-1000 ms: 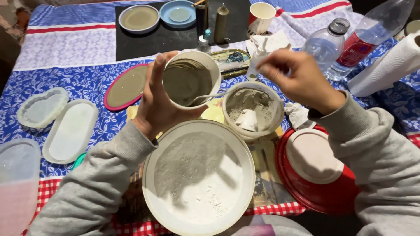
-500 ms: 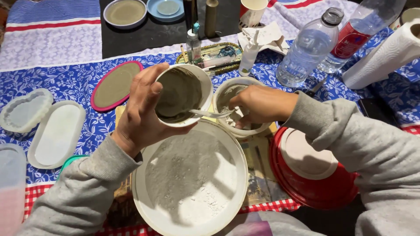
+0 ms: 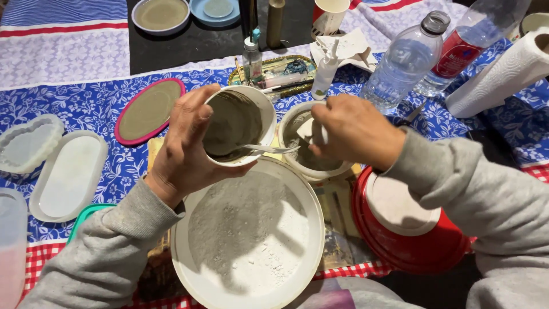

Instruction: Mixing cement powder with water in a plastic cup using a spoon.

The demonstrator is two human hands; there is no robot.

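Note:
My left hand (image 3: 186, 151) grips a small white cup (image 3: 264, 111) tilted toward me, its inside coated with grey paste. A white plastic spoon (image 3: 269, 149) lies across the cup's lower rim, and my right hand (image 3: 351, 131) holds its handle end. Right behind the spoon sits a second white cup (image 3: 297, 163) with grey mix in it. Below both hands stands a large white bowl (image 3: 249, 234) holding grey and white powder.
A red bowl with a white lid (image 3: 409, 229) sits at the right. Clear plastic bottles (image 3: 403, 63), a paper towel roll (image 3: 503, 71) and a paper cup (image 3: 330, 16) stand at the back. Translucent moulds (image 3: 68, 174) and a pink-rimmed round mould (image 3: 147, 110) lie to the left.
My right hand came down from above the second cup to the spoon at the tilted cup's rim. The left hand tipped the cup further toward me.

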